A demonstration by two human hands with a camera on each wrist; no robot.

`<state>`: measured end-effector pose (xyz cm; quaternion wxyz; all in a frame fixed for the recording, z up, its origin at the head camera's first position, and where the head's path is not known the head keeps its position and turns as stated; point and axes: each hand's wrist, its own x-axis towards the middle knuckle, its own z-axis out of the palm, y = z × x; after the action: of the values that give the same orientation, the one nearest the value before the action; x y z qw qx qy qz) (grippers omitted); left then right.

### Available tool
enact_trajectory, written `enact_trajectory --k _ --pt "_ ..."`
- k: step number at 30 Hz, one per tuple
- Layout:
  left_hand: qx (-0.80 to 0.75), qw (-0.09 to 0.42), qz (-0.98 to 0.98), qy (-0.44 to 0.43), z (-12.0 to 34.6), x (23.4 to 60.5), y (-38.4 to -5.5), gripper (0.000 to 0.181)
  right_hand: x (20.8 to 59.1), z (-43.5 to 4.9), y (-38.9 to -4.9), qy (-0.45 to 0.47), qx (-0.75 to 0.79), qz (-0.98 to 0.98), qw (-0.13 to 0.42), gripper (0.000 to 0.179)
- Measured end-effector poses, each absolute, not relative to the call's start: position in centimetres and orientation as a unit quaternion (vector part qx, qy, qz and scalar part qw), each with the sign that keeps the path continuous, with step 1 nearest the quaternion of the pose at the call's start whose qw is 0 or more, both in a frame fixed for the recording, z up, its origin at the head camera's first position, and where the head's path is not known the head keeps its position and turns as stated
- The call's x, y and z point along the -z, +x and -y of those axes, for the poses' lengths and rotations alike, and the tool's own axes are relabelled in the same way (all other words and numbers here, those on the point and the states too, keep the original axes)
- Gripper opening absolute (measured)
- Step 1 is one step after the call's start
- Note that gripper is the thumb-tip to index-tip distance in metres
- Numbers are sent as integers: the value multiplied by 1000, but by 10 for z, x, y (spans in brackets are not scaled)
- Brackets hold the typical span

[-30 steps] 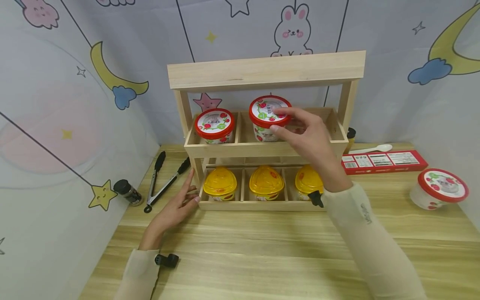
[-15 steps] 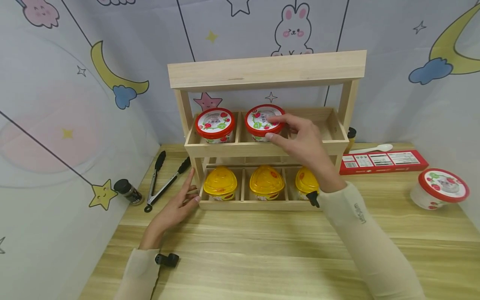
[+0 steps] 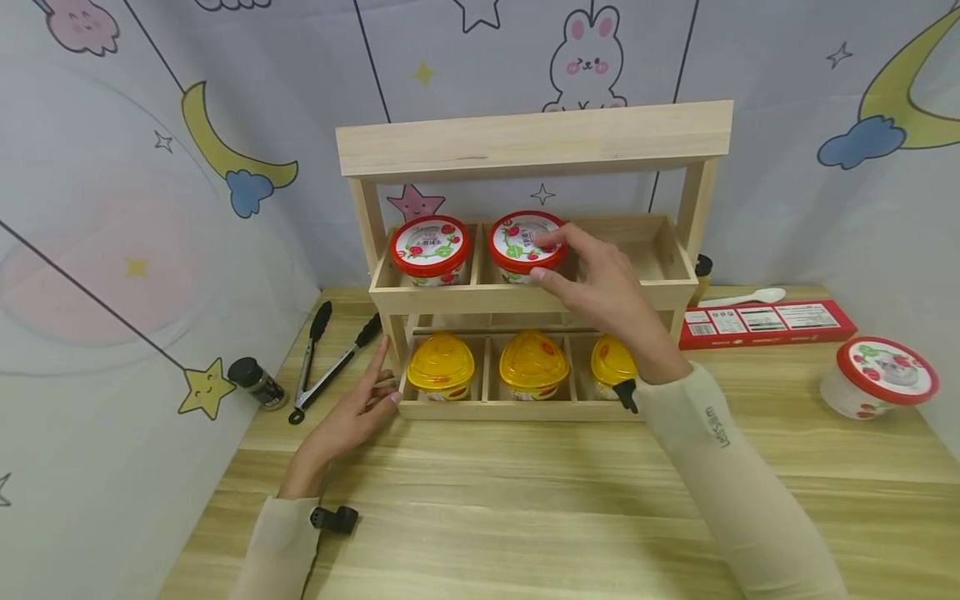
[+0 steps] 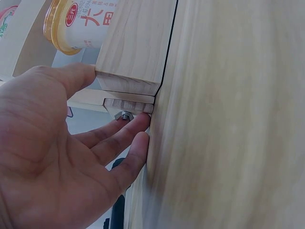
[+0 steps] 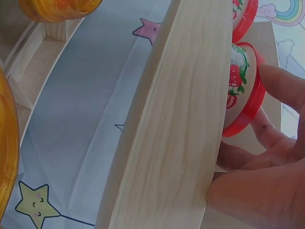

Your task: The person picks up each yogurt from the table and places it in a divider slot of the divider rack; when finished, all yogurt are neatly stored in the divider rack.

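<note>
My right hand [image 3: 600,279] holds a red-lidded tub [image 3: 521,268] with strawberry print by its lid, in the middle compartment of the wooden rack's [image 3: 420,302] upper tier. In the right wrist view a fingertip presses the red lid [image 5: 251,112], and part of the tub hides behind the front board [image 5: 167,114]. A matching red-lidded tub [image 3: 430,250] sits in the left compartment. My left hand [image 3: 352,421] rests at the rack's lower left end, fingers extended. In the left wrist view its fingertips [image 4: 141,121] touch the rack's wooden end, holding nothing.
Yellow-lidded tubs [image 3: 532,367] fill the lower tier. Tongs [image 3: 333,371] and a black-capped jar [image 3: 257,385] lie left. On the right are a red box [image 3: 768,323], a white spoon [image 3: 742,298], another red-lidded tub [image 3: 877,379] and a dark-capped bottle [image 3: 701,279] behind the rack.
My right hand has lowered its tub, moving slightly left, into the upper middle compartment; over the last half second it barely moves. My left hand stays put at the rack's end.
</note>
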<state>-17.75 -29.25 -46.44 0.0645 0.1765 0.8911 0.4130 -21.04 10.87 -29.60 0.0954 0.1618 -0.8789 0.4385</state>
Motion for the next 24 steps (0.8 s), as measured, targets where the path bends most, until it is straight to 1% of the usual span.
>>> enact_trajectory --k 13,18,24 --pt "-415 67 -890 177 293 464 -178 89 294 -112 -213 176 -430 883 65 44" --pt "-411 65 -892 179 293 465 -179 89 293 -116 -212 182 -431 882 50 49" --pt "-408 66 -894 176 293 464 -179 89 293 -127 -203 181 -455 870 56 53"
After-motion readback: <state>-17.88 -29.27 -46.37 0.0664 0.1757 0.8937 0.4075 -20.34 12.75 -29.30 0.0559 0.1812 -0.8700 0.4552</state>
